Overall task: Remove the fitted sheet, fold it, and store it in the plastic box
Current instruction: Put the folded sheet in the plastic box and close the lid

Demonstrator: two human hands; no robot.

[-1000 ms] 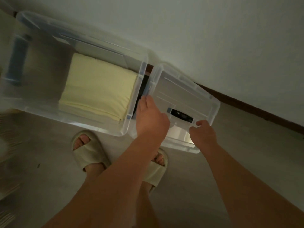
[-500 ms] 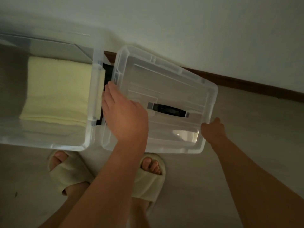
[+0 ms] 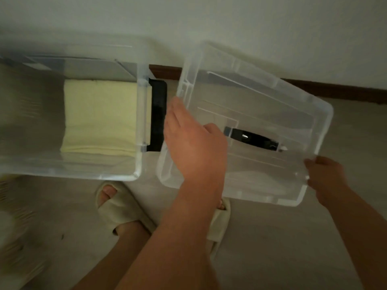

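The clear plastic box (image 3: 139, 122) stands open on the floor at the left. A folded pale yellow fitted sheet (image 3: 100, 114) lies flat inside it. To its right is the clear lid (image 3: 261, 97) with a black handle (image 3: 251, 139), tilted and apart from the box. My left hand (image 3: 192, 143) holds the lid's left edge, thumb on top. My right hand (image 3: 326, 178) grips the lid's near right corner, fingers curled round the rim.
A black latch (image 3: 158, 116) sits on the box's right end, facing the lid. My feet in pale slippers (image 3: 117, 204) stand just in front of the box and lid. A white wall with a dark skirting board (image 3: 335, 91) runs behind them.
The lid has come away from the box, leaving a gap that shows the black latch. My right hand has slid out to the lid's right corner. The view has shifted right.
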